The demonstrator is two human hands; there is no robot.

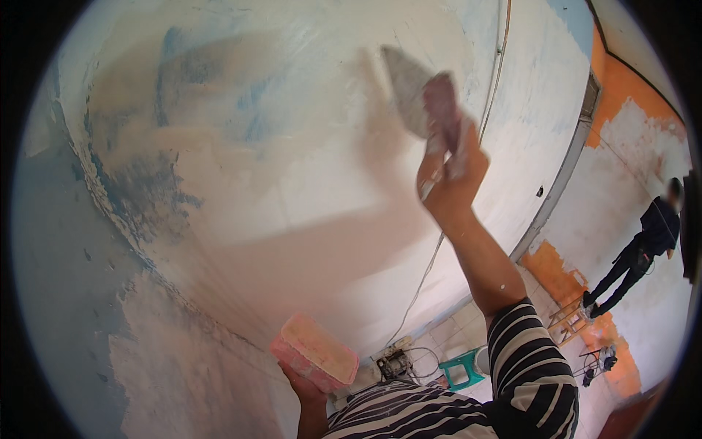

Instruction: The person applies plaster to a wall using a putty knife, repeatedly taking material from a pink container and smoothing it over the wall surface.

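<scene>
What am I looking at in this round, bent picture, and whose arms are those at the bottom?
A wide fisheye camera on a person's head took it, so straight edges curve. The arms in striped sleeves are that person's own. The right hand is raised and grips a plastering trowel, blurred, against the wall, which shows pale filler over patches of blue paint. The left hand holds a pink board loaded with pale filler. Lower down are a tiled floor, a small green stool and a cable. Another person in dark clothes stands at the far right.
</scene>
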